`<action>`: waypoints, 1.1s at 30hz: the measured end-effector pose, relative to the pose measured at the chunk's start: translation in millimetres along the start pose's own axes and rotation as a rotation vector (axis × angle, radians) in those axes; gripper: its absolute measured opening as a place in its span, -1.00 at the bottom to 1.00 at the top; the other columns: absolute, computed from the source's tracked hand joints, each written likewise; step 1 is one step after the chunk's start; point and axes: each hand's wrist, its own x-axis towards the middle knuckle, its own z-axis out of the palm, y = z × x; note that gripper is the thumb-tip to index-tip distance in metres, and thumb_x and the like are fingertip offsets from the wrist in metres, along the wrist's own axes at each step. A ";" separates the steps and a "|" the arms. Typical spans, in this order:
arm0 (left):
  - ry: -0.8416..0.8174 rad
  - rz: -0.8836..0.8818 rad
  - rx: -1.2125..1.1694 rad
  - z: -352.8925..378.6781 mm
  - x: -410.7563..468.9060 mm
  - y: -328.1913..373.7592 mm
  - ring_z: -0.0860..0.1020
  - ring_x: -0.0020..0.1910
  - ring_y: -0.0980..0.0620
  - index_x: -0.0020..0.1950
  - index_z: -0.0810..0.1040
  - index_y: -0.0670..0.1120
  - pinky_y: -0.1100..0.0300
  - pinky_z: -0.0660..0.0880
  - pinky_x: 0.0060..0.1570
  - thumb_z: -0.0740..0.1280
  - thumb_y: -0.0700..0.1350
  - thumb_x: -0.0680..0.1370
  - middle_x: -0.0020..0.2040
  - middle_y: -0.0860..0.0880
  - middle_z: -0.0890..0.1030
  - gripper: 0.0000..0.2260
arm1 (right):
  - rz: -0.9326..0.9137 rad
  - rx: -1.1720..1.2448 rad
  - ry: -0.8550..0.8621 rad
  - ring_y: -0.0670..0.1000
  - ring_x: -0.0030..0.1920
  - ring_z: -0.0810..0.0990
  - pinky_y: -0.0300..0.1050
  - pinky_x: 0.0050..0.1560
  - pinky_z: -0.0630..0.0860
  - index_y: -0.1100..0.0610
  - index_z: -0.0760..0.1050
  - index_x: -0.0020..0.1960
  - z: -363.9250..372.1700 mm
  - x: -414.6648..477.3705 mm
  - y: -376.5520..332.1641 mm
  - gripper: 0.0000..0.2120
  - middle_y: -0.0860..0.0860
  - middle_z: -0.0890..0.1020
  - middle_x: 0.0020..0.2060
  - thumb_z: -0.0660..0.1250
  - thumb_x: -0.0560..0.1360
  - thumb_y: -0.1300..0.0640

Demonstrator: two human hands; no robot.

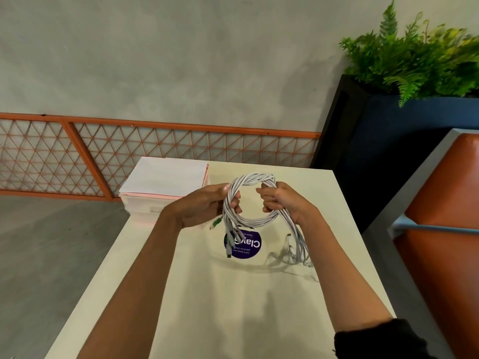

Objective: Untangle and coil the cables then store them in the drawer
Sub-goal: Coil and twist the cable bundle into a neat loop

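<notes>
The cables [252, 178], looped above the table [233, 294], gripped by curled fingers [234, 203] of the left hand [204, 206] and right hand [283, 200]; loose ends below the fingers may retangle, or the loop spring open if either grip slackens

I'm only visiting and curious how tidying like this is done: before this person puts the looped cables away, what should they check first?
1. Left hand grips the cable coil: ok.
2. Right hand grips the opposite side of the loop: ok.
3. Cables gathered into one round loop: ok.
4. Loose ends wound in: not ok. The plug ends dangle under the left hand, and the tails hang from the right hand toward the table.
5. Drawer open and ready: cannot tell. The pale box at the table's far left corner may be it, but no open drawer shows.
</notes>
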 end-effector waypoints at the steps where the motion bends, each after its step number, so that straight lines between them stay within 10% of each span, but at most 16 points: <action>1: 0.010 -0.013 -0.029 -0.4 0.4 1.6 0.56 -0.16 0.00 0.01 0.44 -0.22 0.09 0.46 0.10 0.06 -0.07 0.64 -0.26 -0.04 0.52 -0.74 | 0.002 -0.009 0.011 -0.11 -0.65 0.11 -0.22 -0.36 0.46 0.06 0.14 -0.42 0.4 -0.4 -0.1 -0.55 -0.09 0.16 -0.65 0.23 0.57 0.26; 6: 0.283 -0.068 -0.312 20.5 13.7 4.2 0.32 -0.50 0.07 -0.21 0.41 -0.18 0.15 0.50 -0.18 0.04 0.06 0.64 -0.51 0.01 0.29 -0.60 | 0.016 0.022 0.105 -0.10 -0.64 0.14 -0.14 -0.31 0.48 0.08 0.19 -0.37 8.5 3.7 2.5 -0.62 -0.09 0.19 -0.63 0.23 0.53 0.32; 13: 0.835 0.210 0.111 39.9 31.2 -17.1 0.22 -0.52 0.07 -0.28 0.57 -0.07 0.27 0.25 -0.55 0.58 -0.01 0.32 -0.47 0.01 0.27 -0.77 | 0.096 0.031 -0.034 -0.12 -0.56 0.30 -0.15 -0.25 0.53 0.12 0.27 -0.09 11.4 3.8 5.0 -0.68 -0.08 0.32 -0.58 0.41 0.42 0.37; 21: 1.097 0.340 0.105 35.8 36.5 -14.4 0.25 -0.60 0.12 -0.42 0.45 -0.04 0.26 0.27 -0.55 0.56 -0.01 0.35 -0.61 0.14 0.34 -0.68 | -0.021 -0.059 -0.025 0.08 -0.04 0.62 -0.01 -0.02 0.59 0.15 0.32 0.28 12.6 -1.3 22.1 -0.59 0.10 0.55 0.01 0.37 0.49 0.24; 26: 1.208 0.408 0.213 31.1 36.1 -13.4 0.42 -0.47 0.14 -0.29 0.55 -0.09 0.25 0.40 -0.35 0.56 0.02 0.34 -0.44 0.10 0.52 -0.74 | 0.003 -0.375 0.120 0.00 -0.37 0.60 0.02 -0.07 0.54 0.26 0.43 0.06 32.5 -9.0 36.3 -0.54 0.02 0.59 -0.41 0.18 0.56 -0.18; 33: 1.285 0.433 0.114 8.9 30.8 -10.9 0.33 -0.45 0.06 -0.41 0.47 -0.07 0.18 0.38 -0.34 0.57 0.02 0.32 -0.49 0.07 0.43 -0.68 | -0.411 -0.643 0.137 -0.13 -0.39 0.39 -0.31 -0.34 0.33 0.18 0.38 0.08 29.0 -13.9 37.6 -0.72 -0.09 0.46 -0.35 0.28 0.56 -0.03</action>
